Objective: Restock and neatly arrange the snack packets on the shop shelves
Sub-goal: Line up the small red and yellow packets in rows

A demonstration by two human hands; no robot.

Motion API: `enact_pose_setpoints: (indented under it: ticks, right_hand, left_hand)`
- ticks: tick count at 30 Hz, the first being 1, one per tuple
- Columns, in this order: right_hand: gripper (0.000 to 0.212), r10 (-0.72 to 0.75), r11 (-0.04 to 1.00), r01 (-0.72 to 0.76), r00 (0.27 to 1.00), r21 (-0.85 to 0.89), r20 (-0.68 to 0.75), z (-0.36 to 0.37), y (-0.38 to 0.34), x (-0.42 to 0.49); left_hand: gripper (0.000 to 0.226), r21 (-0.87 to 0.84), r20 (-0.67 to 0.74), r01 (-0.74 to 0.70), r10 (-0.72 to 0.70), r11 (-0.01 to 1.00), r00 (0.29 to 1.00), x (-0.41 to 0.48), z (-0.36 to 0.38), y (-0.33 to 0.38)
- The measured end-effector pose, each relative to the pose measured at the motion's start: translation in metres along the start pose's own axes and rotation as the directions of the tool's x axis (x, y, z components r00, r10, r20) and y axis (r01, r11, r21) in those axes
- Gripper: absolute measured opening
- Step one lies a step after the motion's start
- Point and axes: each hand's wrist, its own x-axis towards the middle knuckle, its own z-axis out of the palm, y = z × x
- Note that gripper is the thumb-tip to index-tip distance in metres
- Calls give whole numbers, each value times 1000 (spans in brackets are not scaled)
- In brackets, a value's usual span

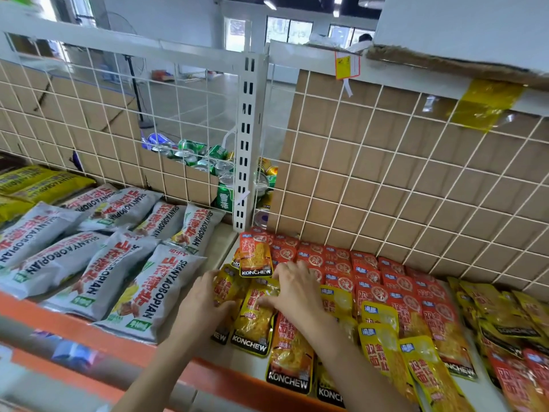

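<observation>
Shop shelf [221,243] during restocking, head view. The left grip [205,298], a bare hand, is curled round the side edge of a yellow KONCHEW packet [227,288], thumb on its face. The right grip [297,288] lies released and flat, fingers spread over the neighbouring yellow packet [252,319] and the nearest of the red packets [371,272], pressing rather than grasping. Both yellow packets lie at the left end of the snack section, just in front of an orange packet [255,257] propped upright. The red packets overlap in rows toward the wire grid [386,173]; more yellow ones lie loosely fanned at the front right. Grey SHANYAOBOPIAN bags [89,263] fill the bay to the left, and drink cans [202,162] show behind the grid.

Handling, as judged: the packets look light, thin and flexible, with glossy film that probably slides easily on its neighbours, so a stack is likely to skew under a one-sided push. The sealed side edges or top seam seem the firmest hold; a flat palm suits squaring the row.
</observation>
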Motion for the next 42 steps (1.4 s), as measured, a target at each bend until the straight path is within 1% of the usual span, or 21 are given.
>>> enact_pose_setpoints:
  ticks: [4,6,11,14,15,17,18,21,25,28,31,34,36,38,42]
  right_hand:
    - [36,10,989,-2,998,145,-60,-6,-5,-5]
    - [25,3,982,13,996,187,-85,-7,-6,-6]
    - [16,-11,959,33,997,281,-79,-3,-8,-8]
    - [6,-16,911,50,996,410,-87,-6,-8,-15]
    - [5,-17,887,56,996,458,-89,-8,-7,-17]
    - [11,-22,831,73,995,551,-99,-13,-3,-24]
    - [14,-19,799,81,994,596,-111,-17,0,-28]
    - [21,33,711,95,985,697,-169,-27,13,-39]
    - [20,137,626,118,956,771,-257,-40,42,-57]
    - [19,232,608,94,928,788,-290,-52,72,-75]
    - [22,326,608,66,888,791,-325,-63,104,-98]
    - [25,412,619,29,839,785,-356,-75,136,-122]
    - [24,463,608,-2,813,794,-353,-80,159,-138]
    - [23,514,603,-39,783,797,-350,-85,183,-155]
    - [24,593,612,-116,722,782,-357,-94,235,-180]
  left_hand:
    - [55,-67,28,18,-16,998,999,-5,-7,3]
    - [46,-71,57,37,-33,997,998,-8,-11,5]
    - [24,-36,67,69,-66,997,996,-13,-26,3]
    - [5,-97,20,34,-32,995,999,-18,-37,6]
    - [4,-150,5,26,-26,988,1000,-19,-40,7]
    - [14,-258,-24,7,-13,966,1000,-23,-46,14]
    - [15,-303,-38,-9,-3,953,999,-24,-48,18]
    - [13,-406,-45,-44,28,913,999,-26,-48,30]
    - [6,-519,-18,-43,40,853,999,-20,-38,38]
    - [7,-572,31,-48,79,819,996,-18,-21,54]
    - [11,-628,92,-43,129,777,987,-19,1,79]
    - [9,-669,150,-45,194,742,969,-20,27,106]
    - [4,-691,180,-45,233,722,956,-25,43,126]
    - [5,-718,200,-47,271,694,942,-31,61,146]
    - [8,-718,258,-45,326,694,910,-36,96,180]
